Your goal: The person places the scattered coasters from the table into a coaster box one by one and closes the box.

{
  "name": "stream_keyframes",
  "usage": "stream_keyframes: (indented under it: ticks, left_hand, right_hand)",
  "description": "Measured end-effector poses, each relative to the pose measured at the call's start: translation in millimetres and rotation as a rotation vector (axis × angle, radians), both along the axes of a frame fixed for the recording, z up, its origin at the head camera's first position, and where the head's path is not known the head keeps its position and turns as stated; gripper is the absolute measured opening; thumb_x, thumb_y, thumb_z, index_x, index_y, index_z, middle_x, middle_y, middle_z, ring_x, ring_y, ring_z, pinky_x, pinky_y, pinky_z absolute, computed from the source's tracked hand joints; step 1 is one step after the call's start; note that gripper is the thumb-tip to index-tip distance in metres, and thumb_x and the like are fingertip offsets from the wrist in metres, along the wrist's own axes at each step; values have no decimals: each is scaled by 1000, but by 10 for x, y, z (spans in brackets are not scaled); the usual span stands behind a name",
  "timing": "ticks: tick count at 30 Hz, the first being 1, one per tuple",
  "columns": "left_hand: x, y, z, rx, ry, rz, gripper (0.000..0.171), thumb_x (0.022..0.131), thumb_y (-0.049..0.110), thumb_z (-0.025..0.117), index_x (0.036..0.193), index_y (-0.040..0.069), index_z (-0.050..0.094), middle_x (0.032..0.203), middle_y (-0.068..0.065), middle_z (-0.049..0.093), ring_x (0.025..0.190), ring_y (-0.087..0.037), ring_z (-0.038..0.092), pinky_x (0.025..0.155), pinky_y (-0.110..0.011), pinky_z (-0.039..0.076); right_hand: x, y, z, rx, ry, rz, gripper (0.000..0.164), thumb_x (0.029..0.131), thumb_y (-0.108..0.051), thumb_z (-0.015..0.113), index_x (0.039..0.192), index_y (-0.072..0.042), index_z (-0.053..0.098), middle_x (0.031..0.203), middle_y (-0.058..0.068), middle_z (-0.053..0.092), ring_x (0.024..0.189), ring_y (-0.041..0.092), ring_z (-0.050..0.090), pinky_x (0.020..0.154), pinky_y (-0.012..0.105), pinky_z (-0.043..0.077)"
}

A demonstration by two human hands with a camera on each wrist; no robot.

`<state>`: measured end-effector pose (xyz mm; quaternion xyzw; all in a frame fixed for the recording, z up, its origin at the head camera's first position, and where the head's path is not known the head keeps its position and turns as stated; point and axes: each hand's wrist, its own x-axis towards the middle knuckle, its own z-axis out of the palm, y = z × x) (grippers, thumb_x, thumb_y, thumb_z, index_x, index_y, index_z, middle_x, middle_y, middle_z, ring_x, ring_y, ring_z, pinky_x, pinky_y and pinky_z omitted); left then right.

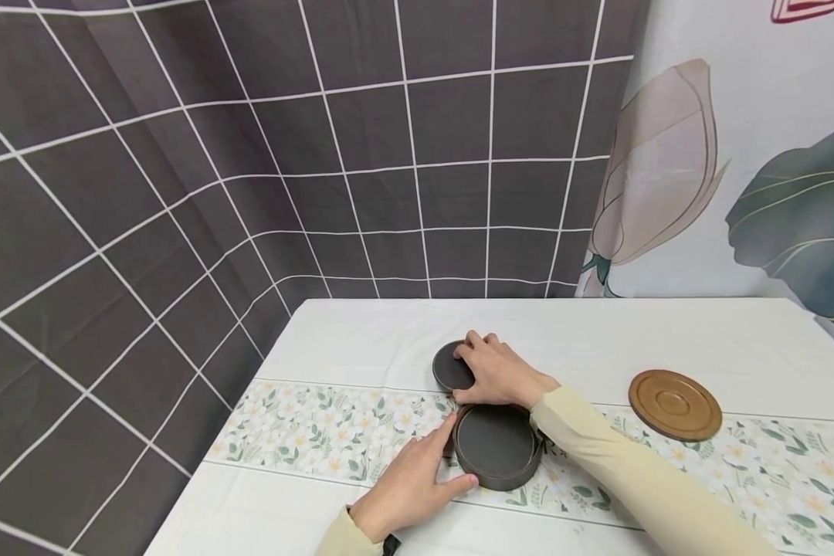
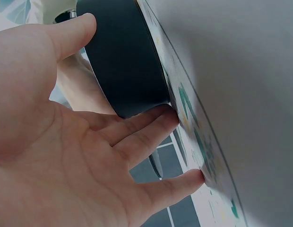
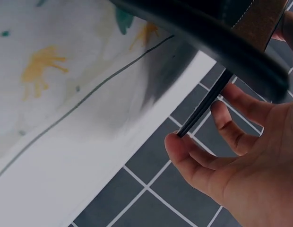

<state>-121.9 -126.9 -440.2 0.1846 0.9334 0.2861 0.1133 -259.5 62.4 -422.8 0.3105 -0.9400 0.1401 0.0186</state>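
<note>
In the head view my right hand (image 1: 496,372) grips a thin round black coaster (image 1: 452,366) just behind a round black holder with a raised rim (image 1: 498,483). Seen from the right wrist, the coaster (image 3: 203,109) stands edge-on at the fingertips of my right hand (image 3: 245,151). My left hand (image 1: 417,480) rests against the holder's left side, thumb at its front wall. From the left wrist, the thumb touches the holder's dark wall (image 2: 123,56), while the fingers of my left hand (image 2: 90,142) extend straight beneath it.
A round brown coaster-like disc (image 1: 676,404) with a ringed centre lies to the right. The white table cover (image 1: 361,340) has a floral band across it. Dark checked cloth (image 1: 452,201) hangs behind and at the left, and a flower-printed curtain (image 1: 709,255) hangs at the right.
</note>
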Motion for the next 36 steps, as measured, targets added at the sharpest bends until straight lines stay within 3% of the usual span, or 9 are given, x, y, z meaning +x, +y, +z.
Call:
stream_keyframes:
  ticks: [11,22,36]
  left_hand:
    - [-7,-2,6,0,0,-9,90,96,55,66,163,11,26,157,-12,47,138,-37,51,107,-59,45]
    - [-11,3,-5,31,-24,-7,90,96,56,65,163,11,25,158,-12,46,139,-37,50,109,-60,44]
    - [-15,7,-3,21,-19,-9,91,96,58,64,163,10,24,158,-12,45,140,-35,49,110,-60,42]
  right_hand:
    - [88,99,11,-57,37,-13,60,82,-46,75,129,-9,66,126,14,55,105,34,55,90,51,51]
    - [131,111,27,-63,141,20,57,81,-46,78,124,-10,68,121,13,57,109,39,57,88,53,52]
    - [187,122,51,-46,177,25,57,80,-46,79,123,-9,69,120,13,57,116,44,56,89,56,53]
